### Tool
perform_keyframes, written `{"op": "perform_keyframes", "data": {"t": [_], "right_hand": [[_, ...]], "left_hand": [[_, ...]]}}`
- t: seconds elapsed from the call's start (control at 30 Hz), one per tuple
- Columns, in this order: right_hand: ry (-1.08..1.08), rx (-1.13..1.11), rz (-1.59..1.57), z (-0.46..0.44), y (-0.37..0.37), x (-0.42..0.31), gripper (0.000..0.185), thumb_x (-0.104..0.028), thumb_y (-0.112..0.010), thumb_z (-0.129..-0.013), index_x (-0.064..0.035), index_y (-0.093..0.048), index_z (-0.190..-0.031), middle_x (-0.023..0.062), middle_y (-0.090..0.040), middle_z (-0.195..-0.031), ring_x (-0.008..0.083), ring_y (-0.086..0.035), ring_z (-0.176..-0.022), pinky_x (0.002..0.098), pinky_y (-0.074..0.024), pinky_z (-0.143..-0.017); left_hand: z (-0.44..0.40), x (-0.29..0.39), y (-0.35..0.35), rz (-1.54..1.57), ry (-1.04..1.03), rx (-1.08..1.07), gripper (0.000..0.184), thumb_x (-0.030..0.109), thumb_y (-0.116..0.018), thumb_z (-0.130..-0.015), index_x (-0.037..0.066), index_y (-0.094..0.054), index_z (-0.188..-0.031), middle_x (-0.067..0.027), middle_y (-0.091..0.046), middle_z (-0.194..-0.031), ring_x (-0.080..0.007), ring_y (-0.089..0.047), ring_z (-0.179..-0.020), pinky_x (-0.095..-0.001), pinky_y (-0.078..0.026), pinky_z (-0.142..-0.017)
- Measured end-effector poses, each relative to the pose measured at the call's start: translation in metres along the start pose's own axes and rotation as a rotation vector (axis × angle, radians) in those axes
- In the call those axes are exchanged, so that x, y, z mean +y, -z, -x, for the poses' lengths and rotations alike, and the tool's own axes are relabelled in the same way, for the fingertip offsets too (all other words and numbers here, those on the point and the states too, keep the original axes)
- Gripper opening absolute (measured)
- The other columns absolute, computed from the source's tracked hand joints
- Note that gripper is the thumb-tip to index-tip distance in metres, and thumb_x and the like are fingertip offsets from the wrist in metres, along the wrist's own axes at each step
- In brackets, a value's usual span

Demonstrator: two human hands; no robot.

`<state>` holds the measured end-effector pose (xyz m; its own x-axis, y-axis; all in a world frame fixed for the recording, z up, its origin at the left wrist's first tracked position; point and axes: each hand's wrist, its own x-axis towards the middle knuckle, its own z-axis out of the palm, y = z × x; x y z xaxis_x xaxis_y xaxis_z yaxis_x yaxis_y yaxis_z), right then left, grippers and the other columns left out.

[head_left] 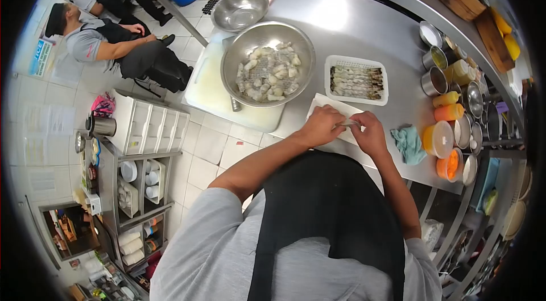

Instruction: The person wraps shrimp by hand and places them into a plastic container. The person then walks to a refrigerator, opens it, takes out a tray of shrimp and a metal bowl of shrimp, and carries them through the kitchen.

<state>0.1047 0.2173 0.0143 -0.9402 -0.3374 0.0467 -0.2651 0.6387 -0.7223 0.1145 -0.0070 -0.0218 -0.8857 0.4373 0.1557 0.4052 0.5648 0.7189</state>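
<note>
As our left hand (321, 126) and right hand (370, 132) pinch a greyish piece (348, 123), fingers (333, 117) close together, we have it just nearside of the white tray (328, 78), over a white board (326, 102). Steel bowl (250, 39) sits left of the tray; green cloth (408, 144) nearer, right.

- The table (341, 22) was shiny metal.
- A board (206, 82) with a big bowl (227, 65) hugged the left edge.
- A smaller bowl (239, 12) sat near the back left corner.
- A white basket (354, 100) sat near the middle.
- A green cloth (409, 145) lay near the front edge.
- Tubs (438, 139) lined the right edge.
</note>
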Motion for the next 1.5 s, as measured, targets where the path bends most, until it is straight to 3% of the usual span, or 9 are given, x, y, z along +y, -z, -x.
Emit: {"op": "perform_keyframes", "data": {"t": [0.2, 0.3, 0.37, 0.47, 0.6, 0.7, 0.8, 1.23, 1.5], "right_hand": [[-0.039, 0.020, -0.082, 0.001, 0.017, -0.018, 0.019, -0.006, -0.077, -0.087, -0.0024, -0.076, -0.105, 0.0118, -0.070, -0.091, 0.0248, -0.067, -0.082, 0.0381, -0.0543, -0.074], [-0.213, 0.047, -0.247, -0.004, 0.026, -0.033, 0.019, -0.006, -0.076, -0.089, 0.0000, -0.075, -0.108, 0.0115, -0.071, -0.095, 0.0212, -0.067, -0.083, 0.0350, -0.0544, -0.077], [-0.125, 0.066, -0.249, -0.010, 0.040, -0.037, 0.019, -0.006, -0.074, -0.092, 0.0010, -0.075, -0.110, 0.0123, -0.072, -0.097, 0.0205, -0.068, -0.085, 0.0332, -0.0549, -0.081], [0.119, 0.130, -0.179, -0.020, 0.059, -0.078, 0.023, -0.006, -0.071, -0.094, 0.0001, -0.073, -0.116, 0.0138, -0.071, -0.101, 0.0231, -0.068, -0.088, 0.0329, -0.0550, -0.082], [0.099, 0.095, -0.281, -0.029, 0.055, -0.091, 0.025, -0.003, -0.067, -0.097, -0.0001, -0.070, -0.121, 0.0113, -0.072, -0.104, 0.0200, -0.069, -0.093, 0.0326, -0.0555, -0.084], [-0.005, 0.035, -0.564, -0.041, 0.048, -0.091, 0.024, -0.002, -0.064, -0.100, 0.0011, -0.069, -0.123, 0.0081, -0.073, -0.106, 0.0149, -0.069, -0.096, 0.0305, -0.0556, -0.086], [-0.025, -0.043, -0.688, -0.056, 0.052, -0.116, 0.024, -0.002, -0.063, -0.100, 0.0036, -0.067, -0.124, 0.0061, -0.074, -0.109, 0.0098, -0.068, -0.097, 0.0270, -0.0549, -0.085], [0.283, -0.004, -0.268, -0.093, 0.014, -0.186, 0.019, -0.003, -0.067, -0.088, -0.0022, -0.073, -0.106, 0.0119, -0.073, -0.105, 0.0221, -0.070, -0.093, 0.0340, -0.0553, -0.087], [0.555, 0.338, -0.439, -0.134, -0.006, -0.260, 0.018, -0.004, -0.068, -0.092, -0.0027, -0.073, -0.109, 0.0134, -0.073, -0.107, 0.0231, -0.071, -0.096, 0.0341, -0.0557, -0.090]], "left_hand": [[-0.008, 0.021, 0.012, 0.135, 0.033, 0.052, 0.019, 0.017, -0.075, -0.092, 0.002, -0.075, -0.104, -0.0190, -0.074, -0.095, -0.0396, -0.070, -0.089, -0.0455, -0.056, -0.082], [-0.011, 0.037, 0.019, 0.261, 0.057, 0.160, 0.018, 0.015, -0.076, -0.092, 0.000, -0.074, -0.102, -0.0191, -0.073, -0.091, -0.0379, -0.069, -0.080, -0.0433, -0.056, -0.074], [-0.022, 0.052, 0.037, 0.404, 0.043, 0.247, 0.018, 0.014, -0.076, -0.092, -0.001, -0.074, -0.102, -0.0191, -0.072, -0.089, -0.0369, -0.068, -0.076, -0.0417, -0.055, -0.069], [-0.034, 0.062, 0.066, 0.301, 0.046, 0.092, 0.022, 0.019, -0.072, -0.098, 0.000, -0.074, -0.108, -0.0199, -0.071, -0.090, -0.0316, -0.068, -0.075, -0.0397, -0.055, -0.070], [-0.040, 0.055, 0.081, 0.104, -0.002, 0.041, 0.029, 0.026, -0.062, -0.104, 0.001, -0.073, -0.114, -0.0136, -0.073, -0.094, -0.0229, -0.068, -0.081, -0.0372, -0.056, -0.079], [-0.038, 0.054, 0.114, 0.681, 0.317, -0.124, 0.032, 0.031, -0.058, -0.105, 0.001, -0.071, -0.105, -0.0087, -0.069, -0.089, -0.0172, -0.066, -0.085, -0.0335, -0.054, -0.078], [-0.034, 0.059, 0.150, 0.841, 0.333, -0.144, 0.035, 0.032, -0.054, -0.107, 0.001, -0.070, -0.105, -0.0036, -0.067, -0.094, -0.0131, -0.063, -0.088, -0.0299, -0.053, -0.082], [0.011, 0.039, 0.210, 0.573, 0.306, -0.043, 0.028, 0.028, -0.063, -0.106, 0.003, -0.070, -0.095, 0.0022, -0.064, -0.084, -0.0072, -0.056, -0.080, -0.0258, -0.047, -0.075], [0.011, 0.055, 0.272, 0.287, 0.039, 0.610, 0.021, 0.021, -0.072, -0.101, 0.001, -0.077, -0.106, -0.0026, -0.072, -0.097, -0.0093, -0.063, -0.088, -0.0267, -0.051, -0.081]]}}
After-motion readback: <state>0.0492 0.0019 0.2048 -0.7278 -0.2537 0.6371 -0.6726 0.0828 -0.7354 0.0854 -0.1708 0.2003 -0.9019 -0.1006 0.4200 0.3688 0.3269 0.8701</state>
